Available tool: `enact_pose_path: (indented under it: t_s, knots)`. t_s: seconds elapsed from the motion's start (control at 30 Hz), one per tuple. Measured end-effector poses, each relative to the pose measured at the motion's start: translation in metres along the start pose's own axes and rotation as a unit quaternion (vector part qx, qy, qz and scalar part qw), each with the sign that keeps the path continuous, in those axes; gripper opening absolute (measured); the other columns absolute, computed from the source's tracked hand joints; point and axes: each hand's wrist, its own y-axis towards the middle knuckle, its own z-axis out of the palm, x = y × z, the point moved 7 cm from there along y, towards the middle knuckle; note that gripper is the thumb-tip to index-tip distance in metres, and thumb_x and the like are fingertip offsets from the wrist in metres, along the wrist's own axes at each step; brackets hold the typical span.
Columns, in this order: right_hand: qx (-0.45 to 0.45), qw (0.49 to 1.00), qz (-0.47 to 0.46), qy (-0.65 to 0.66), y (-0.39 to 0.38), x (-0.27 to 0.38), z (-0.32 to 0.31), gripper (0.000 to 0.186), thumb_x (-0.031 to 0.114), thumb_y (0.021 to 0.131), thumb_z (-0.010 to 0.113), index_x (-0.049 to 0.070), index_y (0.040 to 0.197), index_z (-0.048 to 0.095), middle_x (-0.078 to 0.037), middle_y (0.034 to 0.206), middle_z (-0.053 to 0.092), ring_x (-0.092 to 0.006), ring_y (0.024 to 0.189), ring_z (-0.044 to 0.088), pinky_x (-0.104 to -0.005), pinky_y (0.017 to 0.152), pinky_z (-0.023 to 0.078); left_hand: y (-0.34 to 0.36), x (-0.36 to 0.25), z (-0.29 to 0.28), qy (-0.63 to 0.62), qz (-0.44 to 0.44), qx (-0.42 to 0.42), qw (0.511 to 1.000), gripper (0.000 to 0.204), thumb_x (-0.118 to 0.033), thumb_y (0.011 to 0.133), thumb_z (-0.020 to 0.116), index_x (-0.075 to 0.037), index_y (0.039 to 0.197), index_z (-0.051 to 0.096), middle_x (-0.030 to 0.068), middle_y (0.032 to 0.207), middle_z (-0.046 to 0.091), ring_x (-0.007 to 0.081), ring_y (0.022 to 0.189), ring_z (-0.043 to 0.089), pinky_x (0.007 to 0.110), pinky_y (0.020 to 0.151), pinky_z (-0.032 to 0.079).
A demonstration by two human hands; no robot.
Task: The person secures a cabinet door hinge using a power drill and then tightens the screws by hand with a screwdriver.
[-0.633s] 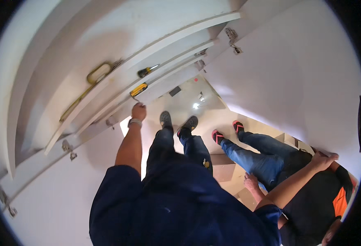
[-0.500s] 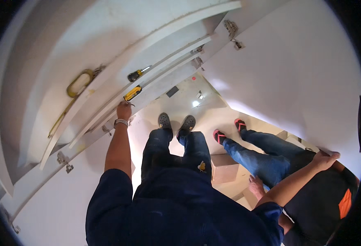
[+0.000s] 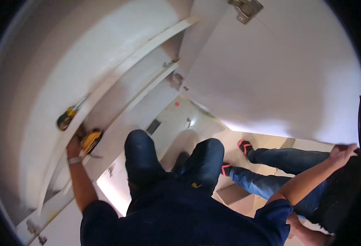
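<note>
My left hand (image 3: 75,146), with a band at the wrist, reaches in between two white cabinet shelves. Right beside it is a yellow and black tool (image 3: 91,140), its exact kind blurred. A thin metal piece (image 3: 94,156) sticks out below the tool. The fingers are smeared and partly hidden, so their grip does not show. On the shelf above lies a screwdriver (image 3: 68,118) with a yellow and black handle. Far to the right, my right hand (image 3: 343,156) is closed round the edge of a large white cabinet door (image 3: 279,78).
A person in jeans (image 3: 266,182) and red-strapped sandals is close on my right, a hand (image 3: 301,230) near my right arm. Metal hinges (image 3: 246,9) stick out from the cabinet. A cardboard box (image 3: 233,195) and a dark flat piece (image 3: 153,126) lie on the floor.
My view has dropped and my knees are now bent. My left hand reaches deeper between the shelves, next to the yellow tool. My right hand stays on the door edge.
</note>
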Motion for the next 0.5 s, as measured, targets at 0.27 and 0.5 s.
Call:
enact_pose_path:
  t_s: [0.27,0.5]
  knots:
    - [-0.098,0.993,0.000,-0.064,-0.048,0.013,0.066,0.077,0.049,0.089,0.065,-0.001,0.141,0.038,-0.013,0.146,0.038,-0.0305,0.131,0.035,-0.0454,0.108,0.027,-0.006,-0.054,0.081,-0.475,-0.113,0.044,0.872,0.027,-0.020,0.087,0.071,-0.005,0.107,0.061,0.0051,0.077,0.062,0.0165,0.064,0.061,0.030,0.055,0.051]
    - [-0.059,0.992,-0.078,-0.081,-0.043,0.010,0.084,0.065,0.044,0.094,0.060,-0.003,0.138,0.045,-0.013,0.143,0.044,-0.0264,0.129,0.040,-0.0379,0.110,0.026,-0.045,-0.101,0.093,-0.487,-0.099,0.013,0.868,0.017,-0.016,0.088,0.065,-0.005,0.100,0.059,0.0037,0.076,0.057,0.0157,0.064,0.055,0.028,0.053,0.045]
